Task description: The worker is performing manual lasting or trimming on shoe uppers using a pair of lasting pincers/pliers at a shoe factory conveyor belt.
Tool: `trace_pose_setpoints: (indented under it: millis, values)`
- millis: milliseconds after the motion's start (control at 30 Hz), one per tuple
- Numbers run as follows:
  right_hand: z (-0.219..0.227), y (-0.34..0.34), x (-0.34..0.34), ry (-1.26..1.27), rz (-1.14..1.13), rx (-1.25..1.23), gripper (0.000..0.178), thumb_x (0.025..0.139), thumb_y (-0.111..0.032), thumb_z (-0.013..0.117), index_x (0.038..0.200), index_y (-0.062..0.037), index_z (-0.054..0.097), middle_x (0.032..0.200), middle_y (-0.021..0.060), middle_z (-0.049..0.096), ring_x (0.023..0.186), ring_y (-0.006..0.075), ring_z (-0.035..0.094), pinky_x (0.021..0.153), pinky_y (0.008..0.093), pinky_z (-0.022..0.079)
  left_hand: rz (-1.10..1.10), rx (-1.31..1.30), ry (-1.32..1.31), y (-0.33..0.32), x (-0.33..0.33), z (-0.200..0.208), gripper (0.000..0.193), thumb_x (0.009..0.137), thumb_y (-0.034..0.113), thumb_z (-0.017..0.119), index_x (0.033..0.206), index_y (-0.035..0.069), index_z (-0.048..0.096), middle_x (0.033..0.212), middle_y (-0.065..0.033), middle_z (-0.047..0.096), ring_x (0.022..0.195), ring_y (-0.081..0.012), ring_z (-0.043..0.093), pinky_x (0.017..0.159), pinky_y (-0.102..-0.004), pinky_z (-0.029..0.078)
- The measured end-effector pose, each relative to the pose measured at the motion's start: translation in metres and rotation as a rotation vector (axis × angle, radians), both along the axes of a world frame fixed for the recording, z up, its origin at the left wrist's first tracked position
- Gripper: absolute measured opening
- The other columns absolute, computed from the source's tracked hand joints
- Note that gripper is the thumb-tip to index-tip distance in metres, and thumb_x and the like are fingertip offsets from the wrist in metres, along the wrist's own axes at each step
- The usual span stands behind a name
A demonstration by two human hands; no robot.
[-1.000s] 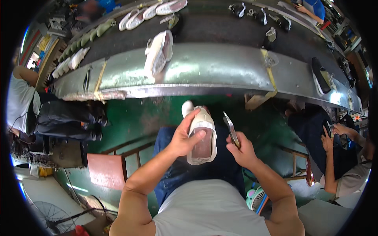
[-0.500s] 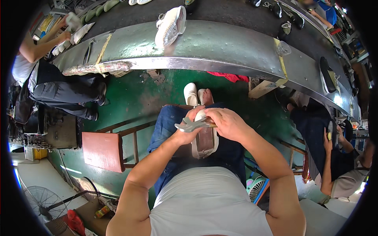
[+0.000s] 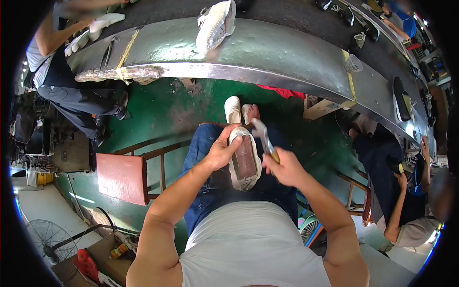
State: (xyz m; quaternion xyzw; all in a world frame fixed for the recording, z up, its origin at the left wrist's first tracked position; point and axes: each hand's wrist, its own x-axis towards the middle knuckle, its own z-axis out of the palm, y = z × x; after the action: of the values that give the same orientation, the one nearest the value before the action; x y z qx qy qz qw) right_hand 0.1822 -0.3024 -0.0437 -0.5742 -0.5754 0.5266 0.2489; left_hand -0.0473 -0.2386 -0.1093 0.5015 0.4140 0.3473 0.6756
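An off-white shoe [image 3: 246,162] lies bottom up on my lap, its long brown underside facing me and a pale edge folded round it. My left hand [image 3: 224,150] is closed on its far end, the thumb pressed over the rim. In my right hand [image 3: 282,167] is a hammer [image 3: 264,135] with a silvery metal head and a yellowish handle, raised just right of the shoe and apart from it. My right fingers wrap round the handle's lower part.
A metal-edged bench [image 3: 277,45] runs across the front, with a white shoe [image 3: 215,26] on it. A brown-topped stool [image 3: 122,178] stands at my left. Co-workers sit or stand on both sides. A wire fan [image 3: 50,241] is at lower left.
My right hand has moved away from the shoe's far end, swinging the hammer upright at the right. My left hand now grips the shoe alone, and its underside shows more fully.
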Motion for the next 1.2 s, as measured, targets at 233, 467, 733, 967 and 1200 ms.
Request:
trace_pose_setpoints:
  millis: [233, 467, 733, 967, 1200]
  values:
    - [-0.011, -0.015, -0.003, 0.193, 0.028, -0.413, 0.028, 0.100, -0.026, 0.061, 0.096, 0.0017, 0.063, 0.079, 0.0056, 0.066, 0.066, 0.0139, 0.065, 0.061, 0.0295, 0.053, -0.065, -0.047, -0.023, 0.001, 0.000, 0.002, 0.049, 0.106, 0.028, 0.052, 0.150, 0.014, 0.036, 0.130, -0.0034, 0.056, 0.120, -0.0122, 0.051, 0.106, -0.0293, 0.041]
    - [0.009, -0.001, -0.008, 0.560, -0.079, -0.606, 0.025, 0.101, -0.015, 0.056, 0.117, 0.0038, 0.060, 0.100, 0.0094, 0.069, 0.083, 0.0158, 0.067, 0.072, 0.0295, 0.054, -0.141, -0.019, 0.054, 0.006, -0.004, -0.002, 0.055, 0.106, 0.030, 0.051, 0.154, 0.015, 0.029, 0.135, -0.0062, 0.055, 0.125, -0.0161, 0.049, 0.109, -0.0319, 0.039]
    - [0.000, 0.010, -0.004, 0.314, 0.053, -0.486, 0.016, 0.101, -0.013, 0.057, 0.099, 0.0024, 0.060, 0.087, 0.0090, 0.068, 0.073, 0.0153, 0.065, 0.068, 0.0327, 0.054, -0.098, -0.059, 0.036, 0.008, 0.001, -0.001, 0.051, 0.103, 0.022, 0.057, 0.150, 0.012, 0.039, 0.129, -0.0061, 0.059, 0.121, -0.0157, 0.052, 0.107, -0.0314, 0.041]
    - [-0.041, 0.006, -0.002, -0.233, 0.175, 0.031, 0.030, 0.098, -0.024, 0.058, 0.093, 0.0048, 0.055, 0.086, 0.0299, 0.065, 0.078, 0.0488, 0.063, 0.070, 0.0503, 0.051, -0.010, -0.149, -0.166, 0.010, 0.001, -0.027, 0.042, 0.101, 0.016, 0.061, 0.141, 0.013, 0.049, 0.126, -0.0013, 0.057, 0.120, -0.0128, 0.050, 0.107, -0.0311, 0.039]
    - [-0.018, -0.010, -0.005, -0.463, 0.181, 0.150, 0.025, 0.097, -0.019, 0.059, 0.094, 0.0051, 0.055, 0.089, 0.0284, 0.065, 0.084, 0.0476, 0.065, 0.074, 0.0528, 0.051, -0.030, -0.127, -0.133, 0.003, -0.001, -0.008, 0.040, 0.101, 0.015, 0.061, 0.138, 0.012, 0.049, 0.121, -0.0023, 0.060, 0.112, -0.0119, 0.055, 0.101, -0.0276, 0.044]
